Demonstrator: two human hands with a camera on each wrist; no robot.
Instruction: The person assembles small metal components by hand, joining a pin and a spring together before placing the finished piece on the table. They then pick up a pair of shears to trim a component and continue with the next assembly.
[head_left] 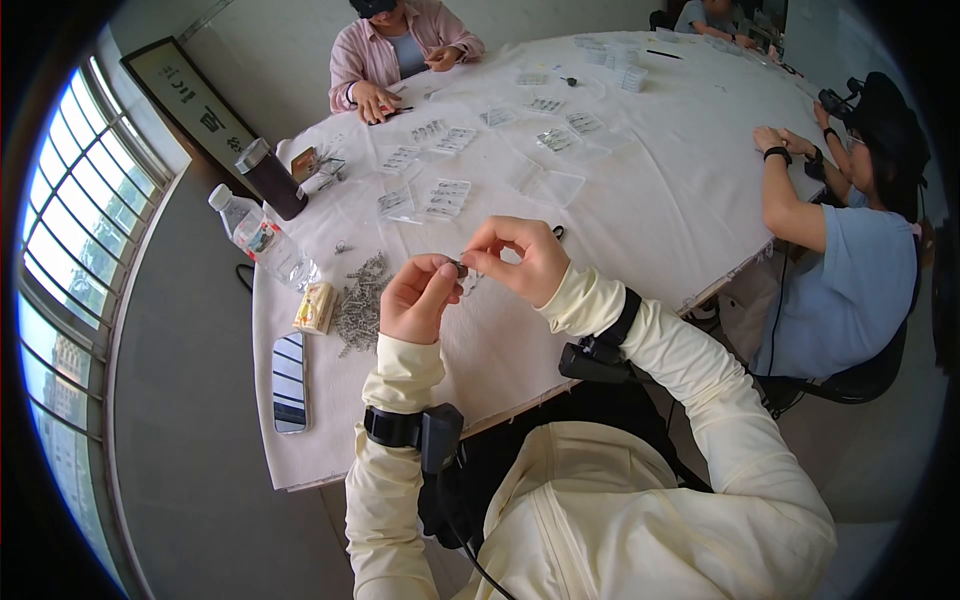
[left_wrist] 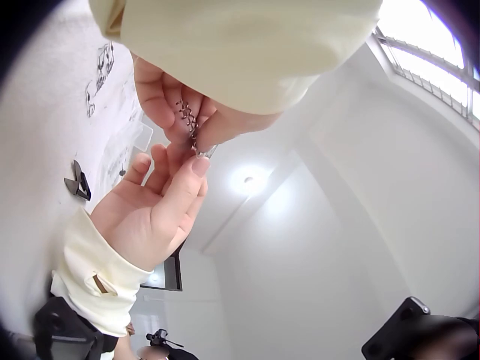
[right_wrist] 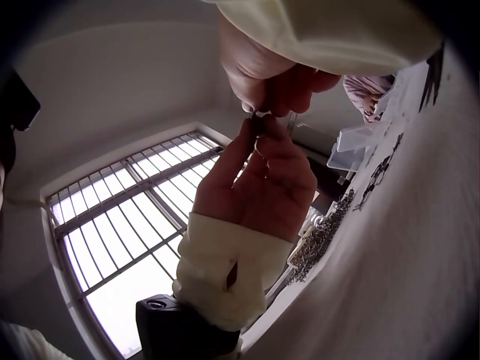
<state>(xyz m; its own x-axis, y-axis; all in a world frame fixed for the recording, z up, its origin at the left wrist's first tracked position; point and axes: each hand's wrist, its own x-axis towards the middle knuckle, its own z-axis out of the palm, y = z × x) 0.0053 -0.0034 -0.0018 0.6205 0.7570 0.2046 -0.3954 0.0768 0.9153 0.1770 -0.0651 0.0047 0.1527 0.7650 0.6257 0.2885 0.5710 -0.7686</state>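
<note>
Above the near part of the table, the left hand (head_left: 418,298) pinches a small dark metal piece (head_left: 458,268) between thumb and finger. Fingertips of the right hand (head_left: 522,258) meet it from the other side, thumb and forefinger pinched together. In the left wrist view a short silvery chain-like piece (left_wrist: 187,116) lies against the left hand's fingers, and a clear or shiny tip shows by the right thumb. A pile of small metal chain pieces (head_left: 362,308) lies left of the hands. The exact shape of the held piece is partly hidden by fingers.
Left on the table are a phone (head_left: 290,382), a yellow packet (head_left: 316,307), a water bottle (head_left: 262,238) and a dark flask (head_left: 272,180). Beyond the hands lie clear trays (head_left: 447,198) with small parts. Dark snips (left_wrist: 77,181) rest on the cloth. Several people sit around the table.
</note>
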